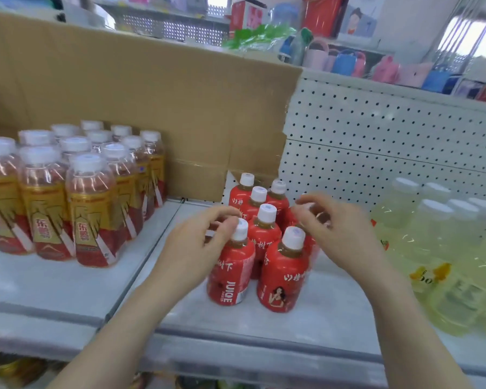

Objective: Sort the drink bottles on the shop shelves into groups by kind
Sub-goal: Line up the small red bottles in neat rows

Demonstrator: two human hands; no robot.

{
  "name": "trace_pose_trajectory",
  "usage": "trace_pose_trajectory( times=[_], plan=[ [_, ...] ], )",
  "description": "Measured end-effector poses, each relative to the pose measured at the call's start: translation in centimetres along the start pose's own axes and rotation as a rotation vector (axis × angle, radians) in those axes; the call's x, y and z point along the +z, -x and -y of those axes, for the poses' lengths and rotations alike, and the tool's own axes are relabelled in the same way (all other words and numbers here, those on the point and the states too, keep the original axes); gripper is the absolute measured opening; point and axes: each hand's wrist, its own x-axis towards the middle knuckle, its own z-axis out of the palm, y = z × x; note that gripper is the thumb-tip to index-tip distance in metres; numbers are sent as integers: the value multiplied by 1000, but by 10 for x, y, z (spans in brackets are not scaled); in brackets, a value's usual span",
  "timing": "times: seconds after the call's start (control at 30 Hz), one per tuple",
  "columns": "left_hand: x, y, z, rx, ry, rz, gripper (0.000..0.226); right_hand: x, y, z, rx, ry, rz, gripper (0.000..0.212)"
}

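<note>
Red bottles (264, 237) cluster at the centre of the shelf (68, 284). Left grip (205, 242) curls at the seven-o'clock cap (240, 230), hold unclear; right grip (328, 220) is wrapped round the bottle (320, 217) at the cluster's three o'clock.

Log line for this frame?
focus: red juice bottles | left hand: at front-left cap | right hand: over group's right side | grip: unclear

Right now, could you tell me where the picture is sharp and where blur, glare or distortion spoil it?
Head view: the red bottles are sharp enough to read JUICE; the yellow bottles at right are smeared; glints streak the gold-labelled bottles; the windows at top right blow out; the wide lens slants and bends the top edge of the cardboard.
</note>
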Motion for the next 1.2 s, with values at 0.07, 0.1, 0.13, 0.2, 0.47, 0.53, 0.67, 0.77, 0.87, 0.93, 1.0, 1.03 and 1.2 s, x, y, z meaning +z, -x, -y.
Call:
trace_pose_trajectory(
  times=[0.07, 0.1, 0.13, 0.2, 0.47, 0.53, 0.67, 0.77, 0.87, 0.93, 1.0, 1.03, 1.2],
  plan=[
    [-6, -23, -6, 1, 6, -30, 19, -3, -32, -8, 12, -1, -59, 14],
    [-8, -39, -7, 9, -17, -40, 20, -2, -50, -13, 22, 40, -34, 16],
    [-9, -57, -6, 10, -46, -36, 22, 1, -68, -18, 39, 94, 23, 21],
    [-4, -96, 2, -14, -117, 4, 28, 9, -103, -23, 59, 225, 183, 31],
    [55, -174, 53, -97, -226, 285, 43, 43, -171, -30, 79, 303, 533, 48],
    [54, -178, 61, -81, -219, 247, 35, 49, -174, -28, 46, 324, 504, 45],
    [41, -179, 73, -87, -166, 241, 34, 59, -180, -18, 4, 370, 450, 47],
    [40, -178, 78, -95, -123, 214, 35, 56, -181, -12, 39, 332, 504, 45],
    [39, -171, 72, -19, -175, 96, 43, 36, -166, -13, 128, 271, 476, 43],
    [32, -162, 59, 145, -234, -19, 41, 18, -147, -23, 211, 345, 447, 40],
    [28, -152, 40, 242, -209, 73, 32, 6, -127, -31, 281, 371, 471, 33],
    [28, -147, 31, 247, -228, 188, 32, 3, -119, -33, 288, 350, 473, 29],
    [26, -136, 25, 131, -353, 346, 31, 11, -115, -29, 247, 246, 359, 27]
  ],
)
